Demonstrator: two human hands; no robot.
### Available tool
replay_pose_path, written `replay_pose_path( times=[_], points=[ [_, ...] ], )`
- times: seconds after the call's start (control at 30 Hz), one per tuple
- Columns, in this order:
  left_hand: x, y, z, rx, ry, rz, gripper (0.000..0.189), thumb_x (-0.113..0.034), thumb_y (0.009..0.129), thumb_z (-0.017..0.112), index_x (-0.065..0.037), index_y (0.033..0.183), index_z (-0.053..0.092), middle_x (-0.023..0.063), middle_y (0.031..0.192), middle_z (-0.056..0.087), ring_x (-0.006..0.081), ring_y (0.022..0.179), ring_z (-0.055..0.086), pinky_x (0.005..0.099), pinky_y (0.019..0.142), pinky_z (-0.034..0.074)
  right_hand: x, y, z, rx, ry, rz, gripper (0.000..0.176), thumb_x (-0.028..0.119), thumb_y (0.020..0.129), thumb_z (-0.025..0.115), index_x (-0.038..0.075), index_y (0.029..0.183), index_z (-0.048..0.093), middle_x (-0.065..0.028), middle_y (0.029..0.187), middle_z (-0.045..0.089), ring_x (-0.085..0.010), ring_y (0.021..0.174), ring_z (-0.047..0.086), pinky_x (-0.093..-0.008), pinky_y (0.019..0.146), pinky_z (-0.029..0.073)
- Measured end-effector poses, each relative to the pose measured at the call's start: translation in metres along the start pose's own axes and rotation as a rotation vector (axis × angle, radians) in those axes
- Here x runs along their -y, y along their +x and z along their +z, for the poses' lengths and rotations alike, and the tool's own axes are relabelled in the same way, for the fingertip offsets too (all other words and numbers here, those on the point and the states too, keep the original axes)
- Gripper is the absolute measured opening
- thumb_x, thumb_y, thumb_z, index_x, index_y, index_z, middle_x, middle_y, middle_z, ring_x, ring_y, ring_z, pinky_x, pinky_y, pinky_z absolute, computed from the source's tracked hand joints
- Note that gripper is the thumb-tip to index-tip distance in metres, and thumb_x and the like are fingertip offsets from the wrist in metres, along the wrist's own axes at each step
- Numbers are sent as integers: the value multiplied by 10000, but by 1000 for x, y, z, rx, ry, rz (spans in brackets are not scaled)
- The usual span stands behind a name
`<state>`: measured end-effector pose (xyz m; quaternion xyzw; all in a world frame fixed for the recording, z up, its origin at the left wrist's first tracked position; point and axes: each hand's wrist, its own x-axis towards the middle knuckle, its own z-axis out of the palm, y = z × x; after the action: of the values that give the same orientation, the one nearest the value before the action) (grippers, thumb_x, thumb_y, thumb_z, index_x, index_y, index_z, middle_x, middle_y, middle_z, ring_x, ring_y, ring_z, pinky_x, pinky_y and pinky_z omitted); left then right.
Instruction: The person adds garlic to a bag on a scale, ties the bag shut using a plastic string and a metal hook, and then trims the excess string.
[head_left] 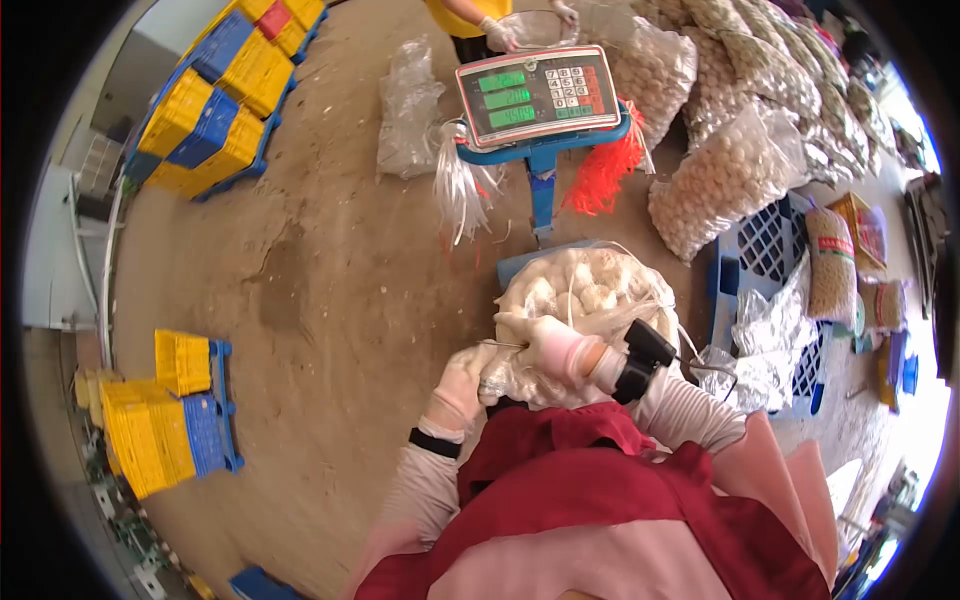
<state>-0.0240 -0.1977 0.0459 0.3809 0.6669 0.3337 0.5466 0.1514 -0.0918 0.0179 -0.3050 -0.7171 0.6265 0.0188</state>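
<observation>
A clear plastic bag point(590, 285) full of pale, round produce, whose kind I cannot make out, sits on the platform scale point(512, 265) in front of me. My left hand point(462, 385), in a white glove, is closed on the near left edge of the bag. Gloved as well, my right hand point(552, 348) is closed over the bag's gathered plastic, its fingers pointing left. A thin strand point(505, 344) runs between the two hands. Above the bag stands the scale's display point(537, 98), with green digits lit.
White strings point(460, 190) and red strings point(605, 165) hang from the display post. Another person point(465, 15) in yellow holds a basket beyond it. More filled bags point(725, 180) and a blue pallet point(770, 240) lie right. Yellow and blue crates point(150, 430) are stacked left.
</observation>
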Motion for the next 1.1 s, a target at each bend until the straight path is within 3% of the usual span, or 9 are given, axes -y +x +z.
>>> replay_pose_path(
  times=[0.03,0.23,0.5,0.57,0.63,0.83,0.97,1.03,1.1],
  points=[
    [7,14,-14,-8,-114,-214,571,-220,726,715,-31,1242,558,169,1192,624,304,1071,606,392,925,458,4,2,0,-75,56,-8,708,138,800,707,39,1437,415,-246,1073,668,-304,952,668,-386,848,521],
    [-24,17,-16,-217,1704,761,557,-271,793,645,-22,1270,502,95,1126,601,243,1127,540,485,1017,335,-17,3,20,-193,172,-192,869,107,755,728,43,1494,276,-216,1050,681,-299,961,664,-365,819,520],
    [-31,-14,-40,67,268,-92,713,-262,690,805,-26,1304,529,182,1272,586,322,1198,557,484,978,460,47,-26,-3,-195,223,227,966,51,725,699,47,1530,166,-164,926,664,-213,792,630,-309,704,501],
    [-32,-15,-34,0,1323,1052,637,-184,741,747,-26,1316,524,182,1329,552,323,1281,489,540,998,427,42,-28,2,-225,187,167,967,32,735,685,43,1530,136,-143,858,661,-192,731,625,-291,656,502],
    [-40,-7,-4,-3,1406,1201,322,-86,835,544,6,1140,598,167,1183,598,283,1208,521,488,991,425,28,-24,0,-124,258,239,963,20,744,674,49,1530,119,-154,905,669,-201,769,634,-286,683,506],
    [-26,25,0,313,1551,771,167,-177,814,580,-59,890,671,92,671,640,250,564,666,411,447,488,34,-24,12,-318,-48,33,864,35,717,665,75,1484,269,-171,935,669,-259,878,659,-337,784,507],
    [-75,32,-7,921,1662,334,168,-96,833,581,-54,828,744,183,870,718,278,868,723,392,642,567,14,-22,14,-193,33,-197,864,76,774,680,126,1517,242,-164,974,674,-246,869,662,-347,773,512],
    [-33,58,-24,963,1415,402,130,-102,841,599,-44,824,714,119,755,695,241,781,706,355,571,531,-18,-7,26,-114,153,-515,882,67,800,665,164,1544,203,-136,989,677,-224,841,656,-351,752,516],
    [6,60,-35,1029,90,-290,150,-139,896,580,-36,823,660,25,641,596,167,583,603,301,467,435,7,-17,14,-57,-3,-342,741,66,825,633,169,1501,347,-100,947,676,-216,827,671,-349,730,533]
  ],
)
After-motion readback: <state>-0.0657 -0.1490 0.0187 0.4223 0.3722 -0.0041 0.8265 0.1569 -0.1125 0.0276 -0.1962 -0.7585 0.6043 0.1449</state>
